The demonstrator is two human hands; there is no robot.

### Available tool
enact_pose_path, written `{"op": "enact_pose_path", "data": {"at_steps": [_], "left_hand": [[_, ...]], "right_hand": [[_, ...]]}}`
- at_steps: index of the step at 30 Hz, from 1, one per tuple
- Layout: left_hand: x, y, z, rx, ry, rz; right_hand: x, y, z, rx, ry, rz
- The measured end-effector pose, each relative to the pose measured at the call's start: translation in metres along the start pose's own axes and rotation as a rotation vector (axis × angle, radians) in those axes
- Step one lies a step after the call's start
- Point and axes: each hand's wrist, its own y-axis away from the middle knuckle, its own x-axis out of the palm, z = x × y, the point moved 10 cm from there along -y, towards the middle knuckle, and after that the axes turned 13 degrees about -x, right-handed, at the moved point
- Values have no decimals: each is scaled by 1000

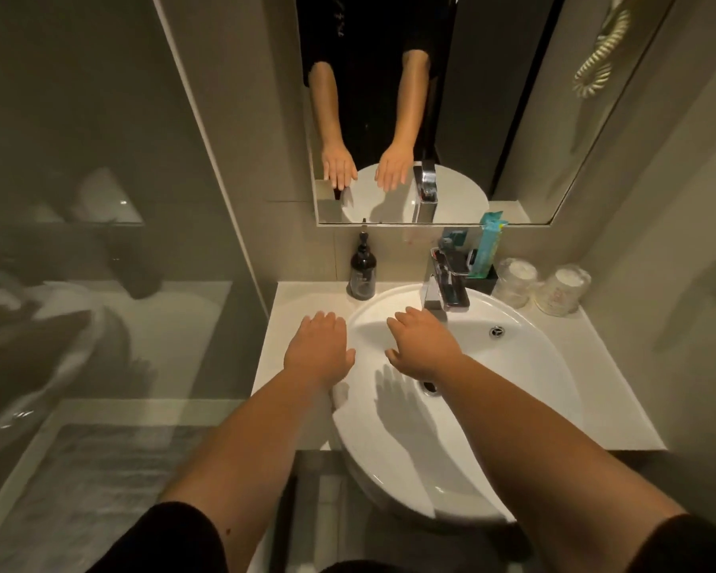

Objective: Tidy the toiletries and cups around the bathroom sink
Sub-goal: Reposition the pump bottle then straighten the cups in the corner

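Note:
My left hand [320, 349] hovers palm down over the sink's left rim, fingers spread, holding nothing. My right hand [423, 343] is stretched flat over the white basin [525, 366], empty too, just in front of the chrome tap [447, 283]. A dark pump bottle [363, 270] stands at the back left of the counter. Two upside-down wrapped cups [515, 282] [562, 290] sit at the back right. A black holder [482, 279] with a teal packet [488, 241] and small toiletries stands behind the tap.
A mirror [513, 117] above the counter reflects my arms and the basin. A coiled cord [600, 55] hangs at the upper right. The pale counter [302, 299] ends at a glass partition on the left; a grey mat [100, 490] lies on the floor below.

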Motion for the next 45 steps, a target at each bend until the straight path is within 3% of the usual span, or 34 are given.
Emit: {"op": "enact_pose_path", "data": {"at_steps": [11,23,32,45], "left_hand": [[-1,80,-97,56,-24,-86],[-11,134,-227,227,9,-160],[-3,91,-278,315,24,-123],[15,-46,-314,437,-4,-12]], "right_hand": [[2,123,-26,0,-10,-40],[0,256,-95,200,-80,-17],[7,265,-153,336,-156,-18],[35,191,-255,497,-208,16]]}}
